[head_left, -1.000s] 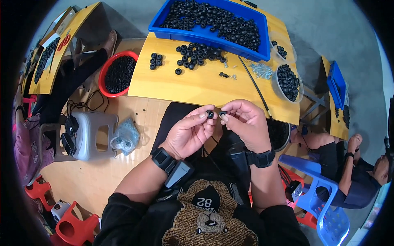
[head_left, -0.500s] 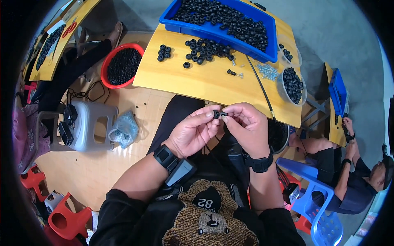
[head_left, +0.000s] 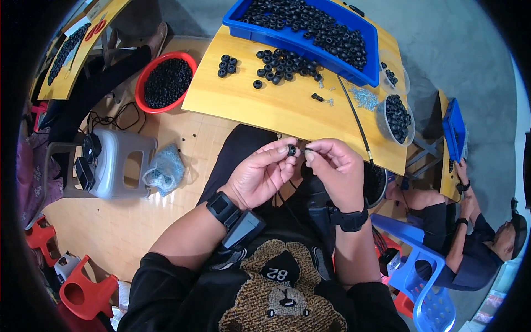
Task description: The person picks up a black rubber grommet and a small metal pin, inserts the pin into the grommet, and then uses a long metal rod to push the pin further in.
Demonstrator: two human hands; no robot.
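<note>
Between the thumb and fingers of my left hand [head_left: 263, 172] is a small round black part with a hole [head_left: 292, 150], its opening partly showing. Close beside it, my right hand [head_left: 336, 169] pinches a tiny dark piece [head_left: 307, 148], mostly covered by the fingertips. A narrow gap separates the two pieces. Both hands are just off the near edge of the yellow table [head_left: 232, 99]. On the table, loose black round parts [head_left: 285, 65] lie heaped below a blue tray [head_left: 310, 51] full of the same kind. Small clear-bluish bits [head_left: 365, 99] are scattered to the right.
Clear tubs [head_left: 410, 124] of black parts stand at the table's right edge. A thin black rod [head_left: 354, 116] crosses the tabletop. A red basin [head_left: 188, 102] of black pieces and a grey stool [head_left: 119, 166] are on the left. Another person [head_left: 470, 249] sits at right by a blue chair.
My right hand has drawn the small dark piece slightly away from the round black part, opening a gap. My left hand still grips its part. The view has shifted slightly.
</note>
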